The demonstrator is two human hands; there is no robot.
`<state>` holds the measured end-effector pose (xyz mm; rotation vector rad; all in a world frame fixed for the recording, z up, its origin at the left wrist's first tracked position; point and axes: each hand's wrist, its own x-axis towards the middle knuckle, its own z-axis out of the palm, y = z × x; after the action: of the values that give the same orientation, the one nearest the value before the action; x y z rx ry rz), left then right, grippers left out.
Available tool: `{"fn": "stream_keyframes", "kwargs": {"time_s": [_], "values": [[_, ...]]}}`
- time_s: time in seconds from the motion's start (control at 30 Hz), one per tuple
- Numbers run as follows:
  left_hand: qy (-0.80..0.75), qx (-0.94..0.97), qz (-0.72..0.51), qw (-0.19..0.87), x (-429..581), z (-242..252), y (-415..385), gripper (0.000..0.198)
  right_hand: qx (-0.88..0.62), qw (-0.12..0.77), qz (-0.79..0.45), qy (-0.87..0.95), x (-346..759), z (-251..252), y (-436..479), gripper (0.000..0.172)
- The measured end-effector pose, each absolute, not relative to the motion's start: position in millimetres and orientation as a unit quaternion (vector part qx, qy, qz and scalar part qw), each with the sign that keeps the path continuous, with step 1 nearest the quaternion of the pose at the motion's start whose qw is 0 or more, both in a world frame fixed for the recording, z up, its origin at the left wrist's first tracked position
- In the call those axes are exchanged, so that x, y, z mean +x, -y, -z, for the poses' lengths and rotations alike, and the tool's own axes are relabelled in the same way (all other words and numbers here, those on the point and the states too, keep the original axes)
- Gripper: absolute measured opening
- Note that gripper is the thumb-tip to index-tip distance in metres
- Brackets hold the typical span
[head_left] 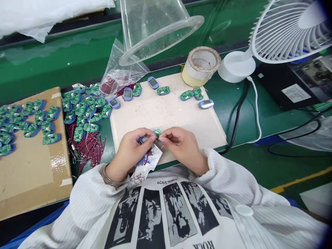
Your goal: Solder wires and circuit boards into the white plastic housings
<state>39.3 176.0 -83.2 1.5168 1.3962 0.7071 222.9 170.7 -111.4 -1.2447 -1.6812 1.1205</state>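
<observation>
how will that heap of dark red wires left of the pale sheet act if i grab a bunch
The wires are probably light and slightly springy: each is thin, yet most lie nearly straight. They would likely slide apart or scatter, since no tie shows around the heap. Lifting some might nudge the green boards lying right beside them.

"What lies before you?"

"A pale beige flat board point(168, 114), matt and speckled, on my smooth, faintly glossy dark green worktop point(225, 110)."

"And the clear plastic cone point(158, 24)?"

"Glossy, with a smudged rim point(196, 22)."

"The brown flat cardboard point(33, 176)?"

"Dull, but its clear tape strip point(57, 156) shines. My white ribbed cloth sleeve point(228, 176) is matt; the small green circuit board point(157, 131) I pinch shows too little surface to judge."
</observation>
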Motion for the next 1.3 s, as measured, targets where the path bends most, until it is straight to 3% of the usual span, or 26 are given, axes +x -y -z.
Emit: {"fn": "stream_keyframes", "kwargs": {"time_s": [0.97, 1.17, 1.3], "values": [[-0.533, 0.6, -0.29, 0.521, 36.3, 83.1, -178.6, 0.014, -0.49, 0.395, -0.42, 0.654, 220.7, 114.9, -167.1, 0.004], [-0.539, 0.593, -0.3, 0.518, 34.4, 89.5, -176.1, 0.012, -0.47, 0.394, -0.528, 0.588, 222.7, 115.8, -169.1, 0.003], [-0.534, 0.6, -0.303, 0.513, 33.8, 90.6, -175.8, 0.01, -0.434, 0.367, -0.636, 0.521, 226.7, 114.9, -173.3, 0.015]]}}
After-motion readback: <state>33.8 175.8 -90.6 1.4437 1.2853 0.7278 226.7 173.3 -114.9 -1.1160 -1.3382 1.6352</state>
